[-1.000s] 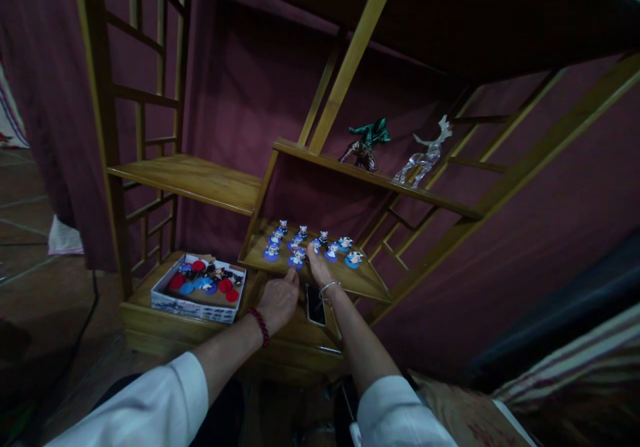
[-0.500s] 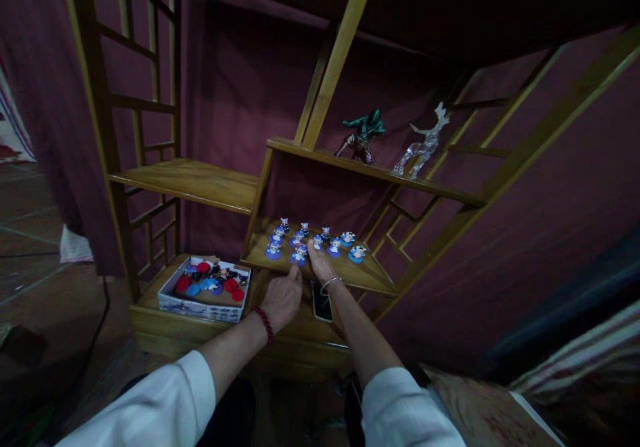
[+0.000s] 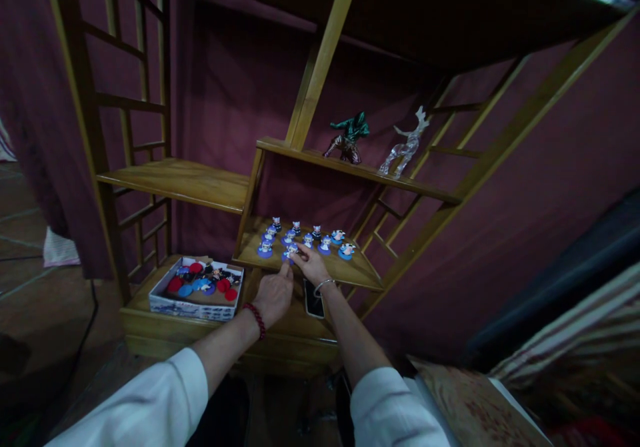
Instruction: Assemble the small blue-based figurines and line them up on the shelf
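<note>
A small figurine (image 3: 289, 252) on a round purple base stands at the front of the low wooden shelf (image 3: 345, 272). My left hand (image 3: 274, 295), curled, has its fingertips against the front of that base. From the right, my right hand (image 3: 314, 265) pinches the same figurine with thumb and fingers; its lower fingers are partly hidden. Around it stand several similar figurines in rows: a purple-based one (image 3: 265, 248) to the left, dark ones (image 3: 297, 228) at the back, and blue-based ones (image 3: 347, 251) to the right.
A shallow box (image 3: 193, 309) with red and blue discs and loose figurine pieces sits lower left. A phone (image 3: 314, 300) lies below the shelf. Above stand a green crouching statuette (image 3: 353, 137) and a clear deer (image 3: 406, 145). A slanted wooden post (image 3: 325, 60) rises between the compartments.
My right hand has moved from behind the front figurine down and left, closing its fingers on it. My left hand stays at the base. The whole view has shifted slightly.
</note>
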Demonstrator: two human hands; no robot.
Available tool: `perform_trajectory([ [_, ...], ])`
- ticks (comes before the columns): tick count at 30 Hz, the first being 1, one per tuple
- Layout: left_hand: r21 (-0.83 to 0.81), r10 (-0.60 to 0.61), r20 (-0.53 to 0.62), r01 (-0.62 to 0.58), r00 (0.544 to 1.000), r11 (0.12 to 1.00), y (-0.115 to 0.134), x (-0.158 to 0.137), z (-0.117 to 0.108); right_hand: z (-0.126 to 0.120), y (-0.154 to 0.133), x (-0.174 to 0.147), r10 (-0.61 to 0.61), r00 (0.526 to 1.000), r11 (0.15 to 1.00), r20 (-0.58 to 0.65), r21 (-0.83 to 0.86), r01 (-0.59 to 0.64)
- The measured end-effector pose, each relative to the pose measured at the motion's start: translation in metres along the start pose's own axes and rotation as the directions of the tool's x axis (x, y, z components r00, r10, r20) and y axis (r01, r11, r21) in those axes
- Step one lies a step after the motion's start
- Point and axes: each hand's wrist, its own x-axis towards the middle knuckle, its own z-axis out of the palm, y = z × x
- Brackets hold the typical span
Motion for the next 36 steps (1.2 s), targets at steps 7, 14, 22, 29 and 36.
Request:
perform_trajectory([
  [7,0.04,0.004,-0.045,-0.002,0.999,0.999,0.002,-0.002,0.008,0.003,0.001,0.001,-0.013,1.0,1.0,0.009,0.026,0.012],
  [14,0.087,0.008,-0.067,-0.002,0.998,0.996,0.0,-0.002,0.004,0.005,-0.007,0.006,-0.036,0.999,0.979,0.039,0.203,0.027],
  [22,0.075,-0.023,-0.04,0.026,0.999,0.997,-0.004,0.0,0.009,0.01,-0.008,0.013,0.013,0.999,0.976,0.04,0.216,-0.022],
  [29,0.064,-0.033,-0.063,0.037,0.997,0.997,-0.006,0.001,0.02,0.006,-0.007,0.009,0.024,0.999,1.0,-0.022,0.017,-0.024],
  [36,0.022,-0.045,-0.092,0.048,0.995,0.999,-0.008,0.003,0.021,0.004,-0.015,0.004,-0.001,1.0,0.998,-0.006,-0.061,0.001],
])
